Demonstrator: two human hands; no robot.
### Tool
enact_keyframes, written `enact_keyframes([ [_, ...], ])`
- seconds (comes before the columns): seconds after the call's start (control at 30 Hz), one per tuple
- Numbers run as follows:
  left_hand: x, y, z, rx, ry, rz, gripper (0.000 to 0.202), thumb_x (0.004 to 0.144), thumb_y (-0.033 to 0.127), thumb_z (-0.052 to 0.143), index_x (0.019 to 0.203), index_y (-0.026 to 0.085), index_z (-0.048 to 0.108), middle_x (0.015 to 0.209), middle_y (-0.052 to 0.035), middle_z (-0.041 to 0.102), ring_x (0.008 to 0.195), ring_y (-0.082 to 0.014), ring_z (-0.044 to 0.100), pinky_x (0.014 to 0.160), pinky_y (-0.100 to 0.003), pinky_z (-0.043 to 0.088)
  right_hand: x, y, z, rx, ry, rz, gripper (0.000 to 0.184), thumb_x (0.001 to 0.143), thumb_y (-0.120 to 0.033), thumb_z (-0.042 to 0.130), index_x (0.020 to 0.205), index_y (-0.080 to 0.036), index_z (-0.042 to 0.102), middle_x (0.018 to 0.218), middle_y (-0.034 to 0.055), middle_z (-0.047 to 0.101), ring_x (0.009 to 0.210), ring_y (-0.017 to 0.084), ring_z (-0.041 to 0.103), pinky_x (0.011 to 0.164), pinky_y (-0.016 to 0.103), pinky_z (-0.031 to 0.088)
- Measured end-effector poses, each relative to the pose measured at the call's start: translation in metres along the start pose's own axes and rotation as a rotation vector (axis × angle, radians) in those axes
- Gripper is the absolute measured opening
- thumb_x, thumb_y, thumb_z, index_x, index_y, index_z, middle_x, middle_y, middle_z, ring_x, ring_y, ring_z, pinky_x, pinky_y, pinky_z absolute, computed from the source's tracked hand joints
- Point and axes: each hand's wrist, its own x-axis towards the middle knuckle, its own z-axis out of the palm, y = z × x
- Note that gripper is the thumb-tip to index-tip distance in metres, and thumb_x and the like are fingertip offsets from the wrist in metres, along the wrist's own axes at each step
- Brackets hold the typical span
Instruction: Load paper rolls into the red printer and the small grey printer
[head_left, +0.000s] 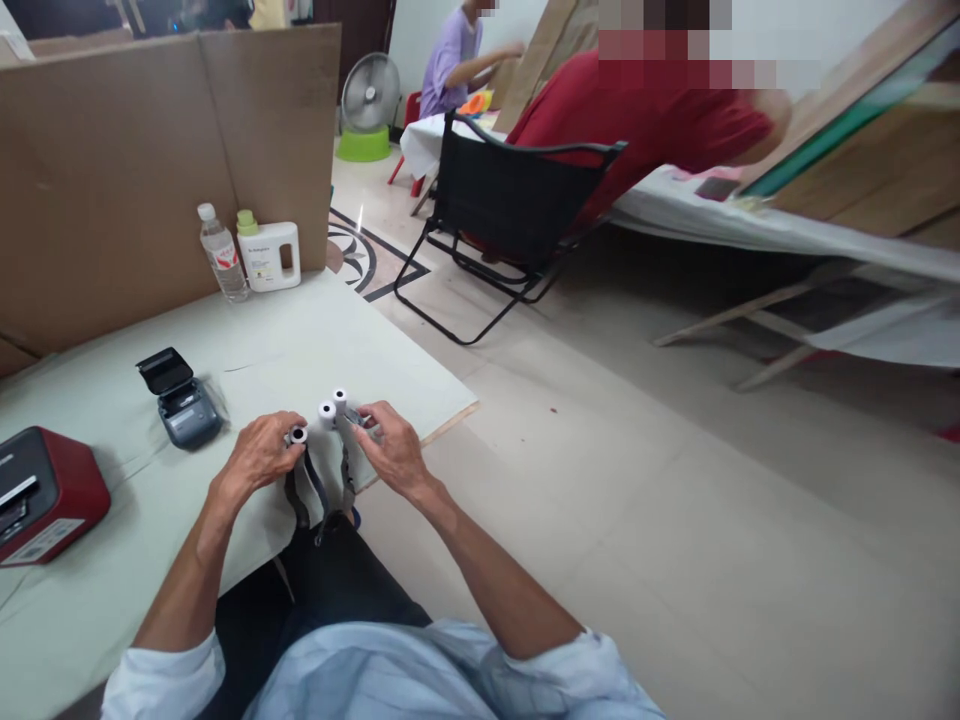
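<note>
Near the table's front edge, my left hand (262, 455) is closed on a small white paper roll (298, 436) with a dark hole in its end. My right hand (391, 447) has thumb and fingers pinched together over a small greyish thing (356, 416), too small to make out. Just left of those fingers stand two more small white rolls (328, 414), side by side. Dark straps (315, 480) trail over the table edge below my hands. A small dark-blue label printer (189, 412) sits beyond my left hand with its lid raised.
A red and black boxy device (67, 500) is at the far left. A water bottle (223, 258) and a white jug (274, 258) stand by the cardboard panel (112, 180). A person in red sits on a black folding chair (517, 200); another in purple is further back.
</note>
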Motion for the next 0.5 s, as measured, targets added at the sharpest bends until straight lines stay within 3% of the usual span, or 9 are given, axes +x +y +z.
enact_keyframes([
  [0.1,-0.004,0.000,0.000,0.058,0.016,-0.035,0.035,0.087,0.021,0.059,0.118,0.023,0.073,0.115,-0.0093,0.079,0.109,-0.0307,0.073,0.096,-0.042,0.055,0.007,0.011,-0.004,-0.048,0.001,-0.009,0.020,0.098,-0.028,0.052,0.087,-0.023,0.068,0.085,0.0049,0.070,0.075,0.019,0.065,0.072,0.031,0.052],
  [0.27,-0.010,-0.005,-0.007,0.034,0.017,-0.008,0.040,0.082,0.021,0.062,0.121,0.023,0.072,0.122,-0.0081,0.077,0.111,-0.0296,0.072,0.100,-0.041,0.055,0.011,0.025,-0.012,-0.062,0.011,0.003,0.019,0.096,-0.027,0.053,0.087,-0.022,0.069,0.083,0.0047,0.070,0.073,0.019,0.065,0.072,0.030,0.050],
  [0.5,0.035,0.003,-0.007,-0.105,-0.001,0.049,0.054,0.084,0.025,0.065,0.138,0.023,0.064,0.137,-0.0085,0.071,0.109,-0.0257,0.072,0.103,-0.042,0.054,0.004,0.024,-0.006,-0.038,0.003,-0.007,0.018,0.093,-0.025,0.052,0.092,-0.022,0.070,0.085,0.0048,0.070,0.069,0.018,0.063,0.070,0.030,0.050],
])
